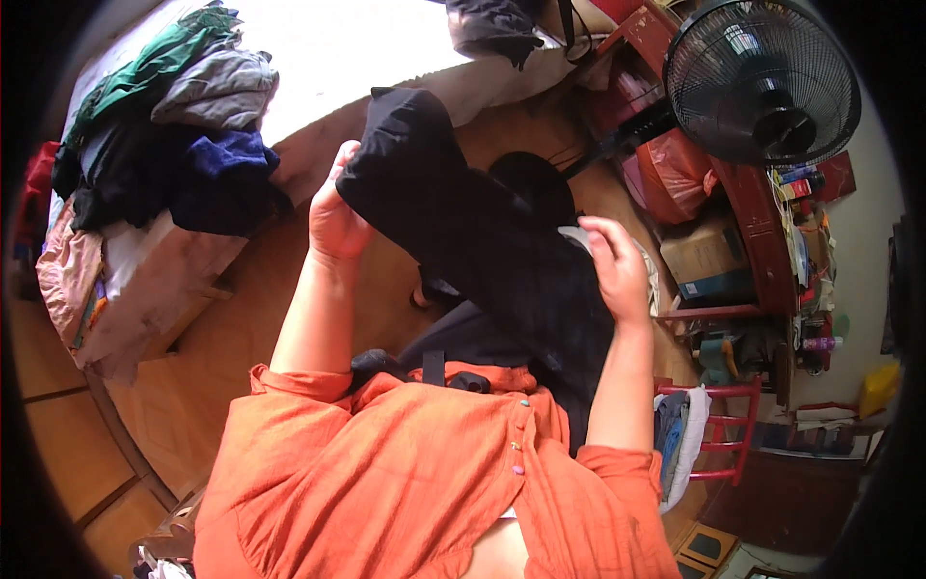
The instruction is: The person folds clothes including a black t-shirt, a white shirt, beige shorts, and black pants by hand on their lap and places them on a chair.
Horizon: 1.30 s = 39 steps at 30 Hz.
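A long black garment (502, 232) stretches between my hands in front of my body. Its exact kind is hard to make out in the dark folds. My left hand (336, 217) grips its upper left edge, with most of the fingers behind the cloth. At the other side my right hand (617, 265) holds the garment's right edge, fingers bent over it. Next to those fingers a small pale grey patch (576, 235) shows at the edge. The lower part of the cloth hangs over my lap.
Left, a heap of dark, green and grey clothes (217, 87) lies on a white-covered bed (328, 48). A black standing fan (762, 82) rises at upper right, beside a reddish shelf (748, 222) holding a cardboard box (707, 253). A red chair (738, 425) with clothes stands at right.
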Available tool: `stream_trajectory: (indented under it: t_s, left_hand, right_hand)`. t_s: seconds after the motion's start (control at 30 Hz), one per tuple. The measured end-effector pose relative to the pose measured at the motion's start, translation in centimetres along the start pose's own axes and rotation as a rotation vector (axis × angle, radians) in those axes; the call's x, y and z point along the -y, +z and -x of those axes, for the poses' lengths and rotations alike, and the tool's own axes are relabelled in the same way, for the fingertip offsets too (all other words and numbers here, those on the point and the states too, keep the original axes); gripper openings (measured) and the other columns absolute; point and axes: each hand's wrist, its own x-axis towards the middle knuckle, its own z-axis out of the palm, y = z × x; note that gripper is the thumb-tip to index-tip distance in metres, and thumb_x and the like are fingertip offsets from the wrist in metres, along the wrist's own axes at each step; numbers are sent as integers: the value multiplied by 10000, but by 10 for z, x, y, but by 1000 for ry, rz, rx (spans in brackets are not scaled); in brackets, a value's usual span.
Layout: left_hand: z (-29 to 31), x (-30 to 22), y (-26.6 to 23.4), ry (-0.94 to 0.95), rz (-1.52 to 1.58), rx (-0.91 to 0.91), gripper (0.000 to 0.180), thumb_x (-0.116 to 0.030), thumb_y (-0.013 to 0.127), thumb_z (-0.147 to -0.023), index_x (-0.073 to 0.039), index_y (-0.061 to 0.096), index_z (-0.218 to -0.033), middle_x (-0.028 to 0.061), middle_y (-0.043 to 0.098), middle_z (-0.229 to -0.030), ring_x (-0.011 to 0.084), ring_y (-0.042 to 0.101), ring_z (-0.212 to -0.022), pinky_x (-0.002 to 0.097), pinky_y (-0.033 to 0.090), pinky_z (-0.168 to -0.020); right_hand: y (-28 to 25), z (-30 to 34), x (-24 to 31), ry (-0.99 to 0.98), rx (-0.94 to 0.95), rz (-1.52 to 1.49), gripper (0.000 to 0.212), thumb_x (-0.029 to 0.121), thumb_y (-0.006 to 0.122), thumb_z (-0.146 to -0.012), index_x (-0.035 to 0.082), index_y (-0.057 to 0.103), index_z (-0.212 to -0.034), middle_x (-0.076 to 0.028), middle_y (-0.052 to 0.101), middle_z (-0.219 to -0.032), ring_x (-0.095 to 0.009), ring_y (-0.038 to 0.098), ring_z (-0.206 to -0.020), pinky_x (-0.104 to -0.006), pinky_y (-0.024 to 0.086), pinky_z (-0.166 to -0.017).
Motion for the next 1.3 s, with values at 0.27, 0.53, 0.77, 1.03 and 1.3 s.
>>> stream_trajectory:
  t_s: [0.27, 0.53, 0.77, 1.03, 1.3]
  left_hand:
    - [-34, 16, 40, -74, -326, 120, 210, -18, 600, -879, -72, 531, -1070, 219, 442, -1432, 286, 544, -1210, 413, 482, -996]
    - [112, 117, -281, -1151, -583, -552, 590, -627, 461, -946, -69, 639, -1016, 72, 643, -938, 260, 609, -844, 437, 485, -815]
    - [101, 152, -264, -1109, -311, -844, 494, -539, 503, -933, -100, 589, -1142, 83, 660, -1085, 271, 599, -974, 448, 418, -942]
    - [-6, 58, -167, -329, 50, -666, 366, -286, 551, -946, 8, 650, -1140, 142, 688, -1151, 288, 628, -1092, 431, 436, -1035]
    - [-25, 32, -78, -150, 32, -477, 414, -257, 462, -986, 20, 571, -1273, 155, 639, -1264, 305, 589, -1179, 428, 402, -1074]
  right_hand:
    - [77, -107, 63, 60, 367, -820, 359, 189, 685, -912, -2, 605, -1206, -80, 662, -1085, -174, 603, -1006, -306, 450, -940]
    - [-106, -71, -19, -295, 794, -1235, 322, 290, 604, -969, 10, 573, -1126, -107, 643, -863, -161, 543, -671, -292, 422, -619]
    - [-70, 20, -67, 126, 619, -1066, 414, 436, 599, -963, 22, 595, -962, -63, 583, -693, -120, 465, -466, -287, 356, -447]
    - [-14, -18, -87, 118, 544, -1493, 433, 412, 584, -978, -14, 556, -1050, -79, 560, -725, -98, 465, -492, -257, 347, -460]
    - [28, -115, -53, 551, 244, -1073, 226, 225, 541, -993, 20, 552, -1087, -82, 617, -856, -77, 379, -447, -229, 316, -461]
